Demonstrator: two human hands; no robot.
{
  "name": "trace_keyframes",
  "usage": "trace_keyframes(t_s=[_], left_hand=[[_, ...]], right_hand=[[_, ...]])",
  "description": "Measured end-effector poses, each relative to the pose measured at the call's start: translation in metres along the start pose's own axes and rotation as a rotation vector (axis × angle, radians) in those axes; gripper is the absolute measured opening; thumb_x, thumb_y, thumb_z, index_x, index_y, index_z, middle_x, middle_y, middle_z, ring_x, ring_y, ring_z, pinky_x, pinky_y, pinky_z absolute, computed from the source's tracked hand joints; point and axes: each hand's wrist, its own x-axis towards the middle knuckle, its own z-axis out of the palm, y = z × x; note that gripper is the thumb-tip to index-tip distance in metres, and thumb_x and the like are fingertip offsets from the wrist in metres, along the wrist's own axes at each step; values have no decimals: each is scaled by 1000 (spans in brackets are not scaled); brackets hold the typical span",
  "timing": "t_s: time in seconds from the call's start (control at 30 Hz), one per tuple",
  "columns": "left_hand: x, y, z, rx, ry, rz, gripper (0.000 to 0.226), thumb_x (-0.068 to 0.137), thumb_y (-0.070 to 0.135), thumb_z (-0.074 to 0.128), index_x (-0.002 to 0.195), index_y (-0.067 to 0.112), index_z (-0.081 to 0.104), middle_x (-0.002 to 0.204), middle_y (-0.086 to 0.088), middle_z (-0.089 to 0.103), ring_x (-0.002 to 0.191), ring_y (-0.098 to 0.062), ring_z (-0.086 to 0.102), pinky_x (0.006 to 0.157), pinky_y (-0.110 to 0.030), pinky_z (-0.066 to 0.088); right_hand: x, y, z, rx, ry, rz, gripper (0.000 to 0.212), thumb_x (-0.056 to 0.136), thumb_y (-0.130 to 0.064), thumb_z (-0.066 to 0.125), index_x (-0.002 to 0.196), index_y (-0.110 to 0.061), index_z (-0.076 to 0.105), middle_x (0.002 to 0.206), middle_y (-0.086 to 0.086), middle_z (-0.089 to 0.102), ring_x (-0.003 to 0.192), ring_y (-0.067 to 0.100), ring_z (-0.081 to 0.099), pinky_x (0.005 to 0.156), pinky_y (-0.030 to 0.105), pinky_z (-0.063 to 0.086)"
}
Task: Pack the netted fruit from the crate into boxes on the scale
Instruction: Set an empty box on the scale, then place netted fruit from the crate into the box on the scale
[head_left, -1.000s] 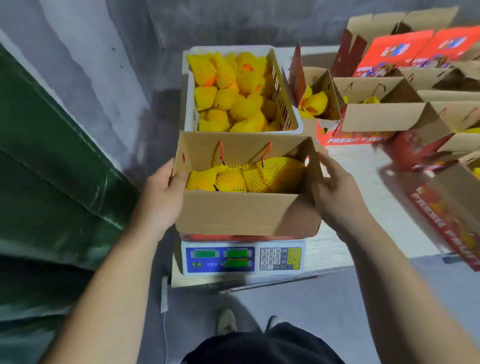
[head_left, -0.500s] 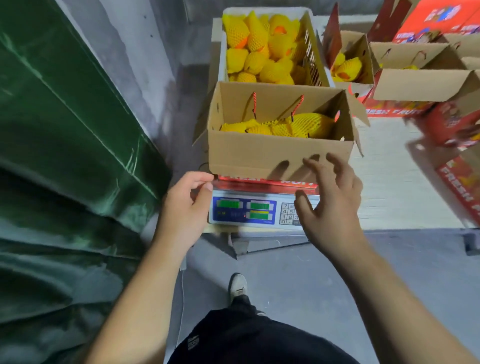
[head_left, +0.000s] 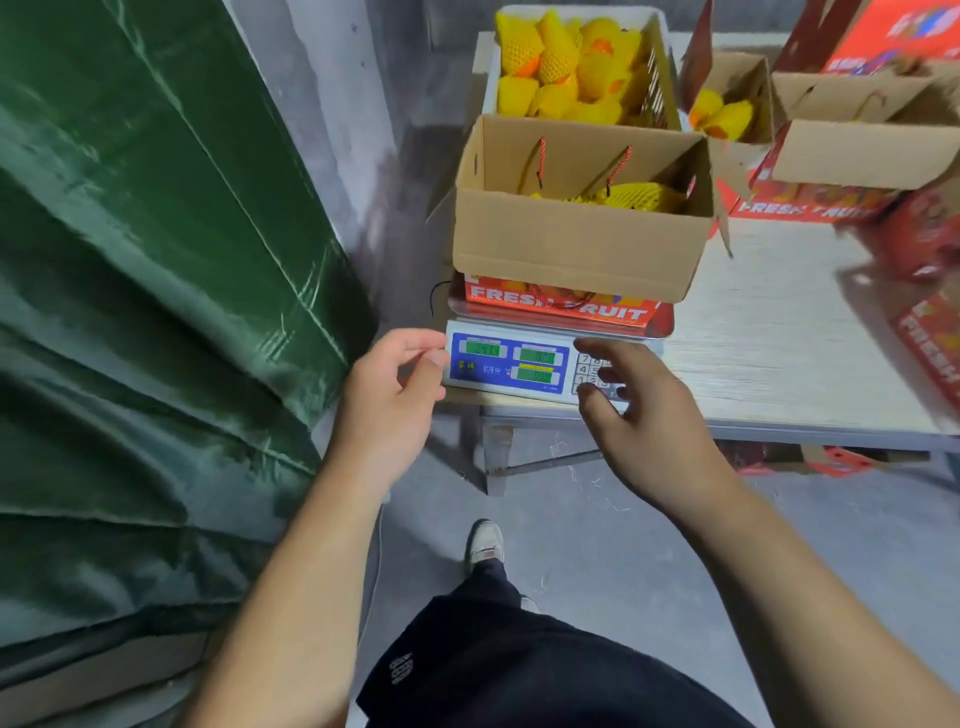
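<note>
An open cardboard box (head_left: 571, 244) stands on the scale (head_left: 506, 361), with yellow netted fruit (head_left: 639, 196) low inside it. Behind it a white crate (head_left: 657, 73) holds several more netted fruit (head_left: 566, 67). My left hand (head_left: 392, 400) hangs beside the scale's left end, fingers loosely curled and holding nothing. My right hand (head_left: 636, 410) hovers over the scale's keypad with fingers spread, also empty. Neither hand touches the box.
More open red and brown fruit boxes (head_left: 852, 150) crowd the back right of the pale table (head_left: 779, 343); one (head_left: 727, 104) holds netted fruit. A green curtain (head_left: 145, 312) fills the left. My foot (head_left: 485, 540) stands on the grey floor below.
Both hands let go of the box sides and drew back toward me, ending down by the scale's front panel. The view has tilted downward.
</note>
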Motion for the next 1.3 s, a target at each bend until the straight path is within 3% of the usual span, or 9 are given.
trace_keyframes(t_s=[0.3, 0.47, 0.73, 1.1, 1.2, 1.3], left_hand=[[-15, 4, -1, -18, 3, 2, 22, 103, 17, 59, 106, 36, 71, 101, 21, 74, 78, -4, 73, 63, -10, 48], [-14, 3, 1, -12, -14, -15, 21, 103, 20, 60, 108, 37, 71, 103, 21, 74, 81, -4, 73, 64, -10, 48], [9, 15, 10, -25, -49, -10, 20, 104, 17, 60, 109, 33, 72, 104, 14, 76, 79, -4, 73, 66, -12, 50], [111, 49, 20, -42, -155, 69, 22, 105, 19, 59, 107, 37, 72, 103, 17, 77, 82, -7, 74, 72, -18, 52], [148, 69, 24, -35, -163, 140, 22, 105, 19, 58, 108, 36, 72, 104, 16, 76, 83, -10, 74, 76, -26, 56], [177, 89, 33, -47, -196, 206, 22, 105, 19, 58, 108, 36, 71, 102, 16, 76, 83, -8, 73, 73, -21, 55]], right_hand=[[-10, 2, -5, 12, -73, 44, 40, 100, -22, 59, 139, -32, 56, 134, -8, 61, 109, 8, 60, 89, 26, 45], [-5, -1, -7, 63, -40, 51, 38, 100, -19, 59, 136, -30, 59, 132, -10, 64, 109, 10, 64, 95, 36, 55], [13, -6, -14, 144, 2, 72, 36, 100, -15, 58, 133, -29, 63, 126, -16, 66, 109, 7, 66, 96, 39, 55], [112, -33, -14, 177, 105, 5, 35, 101, -15, 58, 132, -30, 63, 127, -17, 64, 110, -1, 63, 91, 26, 57], [148, -42, -17, 161, 171, -19, 34, 100, -15, 59, 132, -26, 64, 126, -12, 67, 111, 2, 63, 94, 30, 56], [177, -49, -19, 118, 227, -51, 35, 99, -16, 61, 133, -25, 64, 128, -11, 67, 117, 4, 62, 96, 31, 56]])
